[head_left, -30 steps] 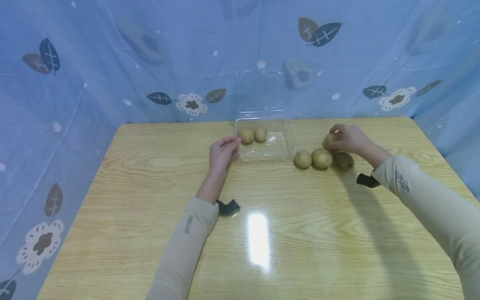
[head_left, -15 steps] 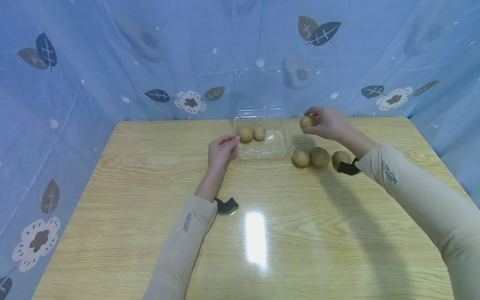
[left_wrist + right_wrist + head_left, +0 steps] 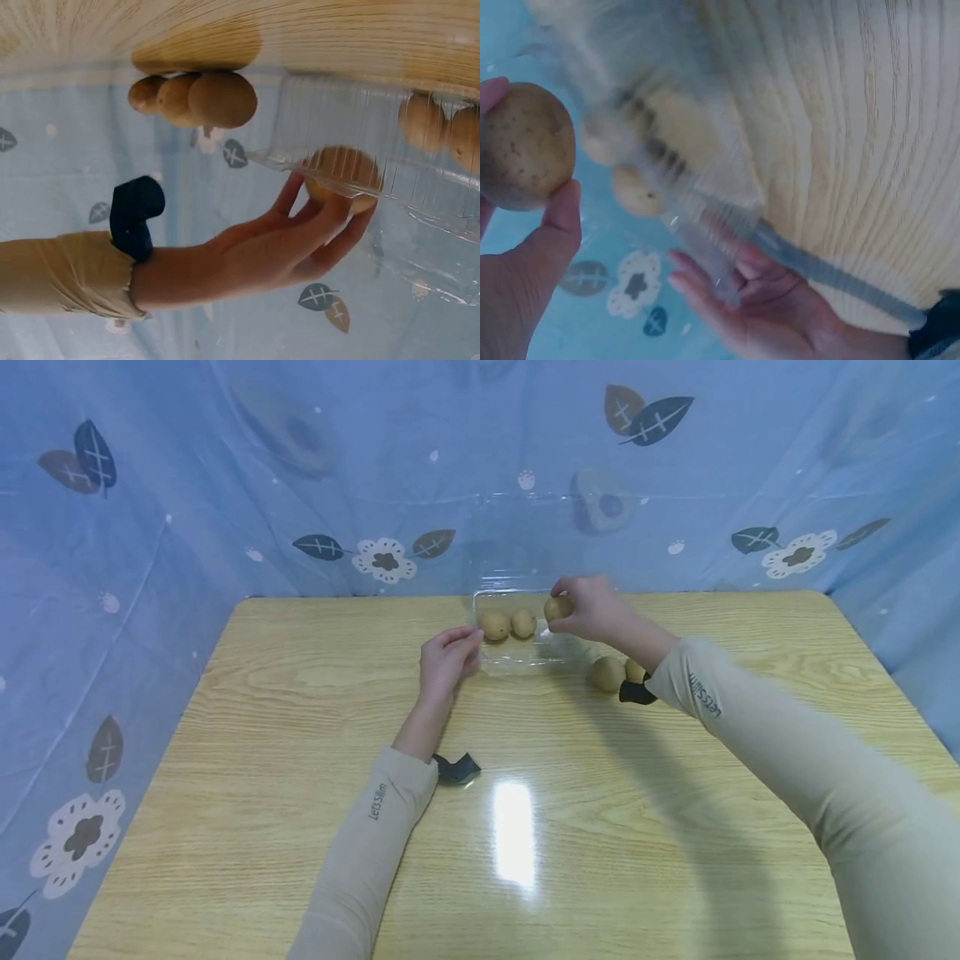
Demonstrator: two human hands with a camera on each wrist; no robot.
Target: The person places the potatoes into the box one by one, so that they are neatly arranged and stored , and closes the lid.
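Right hand (image 3: 592, 608) pinching a small round brown potato (image 3: 558, 607) over the clear plastic clamshell tray (image 3: 558, 653) — left hand (image 3: 444, 660) relaxed, fingertips steadying its near-left edge.

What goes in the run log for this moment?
right hand: holds potato over clear box | left hand: touches box edge | box: two potatoes

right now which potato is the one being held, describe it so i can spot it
Start at the clear plastic container at the far edge of the wooden table. Above its right half, the right hand pinches a potato. It alone is in the air; two lie inside, others on the table.
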